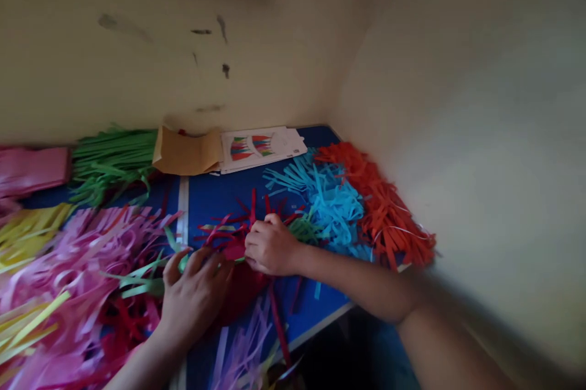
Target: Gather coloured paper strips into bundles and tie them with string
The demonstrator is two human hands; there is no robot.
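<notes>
A dark red fringed tissue paper (245,292) lies on the blue table between my hands, with thin strips sticking out past it. My left hand (196,289) bends over its left side, fingers curled onto the paper and their tips partly hidden. Close by on the right, my right hand (272,246) is closed in a pinch on the same red paper. A bit of light green strip shows between the two hands. More green strips (144,277) stick out left of my left hand.
Pink-purple fringe (86,249) and yellow strips (34,225) are heaped left. Green fringe (114,161), a brown paper piece (187,152) and a printed sheet (265,144) lie along the wall. Light blue fringe (336,204) and orange-red fringe (389,213) line the right edge of the blue table (213,191).
</notes>
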